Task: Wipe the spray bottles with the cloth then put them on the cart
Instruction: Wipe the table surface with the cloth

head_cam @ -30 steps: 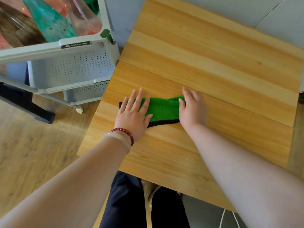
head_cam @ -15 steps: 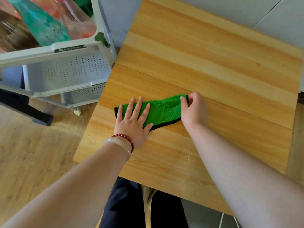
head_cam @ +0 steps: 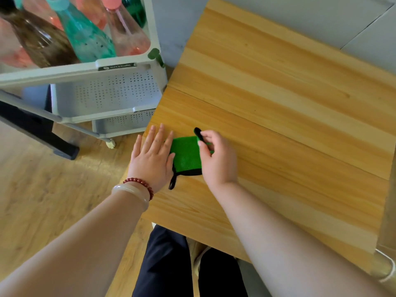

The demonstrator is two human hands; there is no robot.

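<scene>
Green terry cloth with black trim [head_cam: 185, 156] sits folded small on the pale wooden table [head_cam: 278, 103] — both hands on it.

Flat and straight-fingered, the left hand [head_cam: 153, 159] presses the cloth's nine-o'clock edge; at three o'clock the right hand [head_cam: 216, 159] pinches a lifted black-edged corner between thumb and curled fingers. A black hanging loop [head_cam: 172, 182] trails from the cloth at seven o'clock. Translucent plastic spray bottles [head_cam: 85, 39] — teal, pink, brown — lean in the top tray of the grey perforated plastic cart [head_cam: 107, 93], which stands at ten o'clock from the cloth, just beside the table's edge. A red bead bracelet [head_cam: 139, 182] and a pale bangle [head_cam: 132, 192] circle the left wrist.
</scene>
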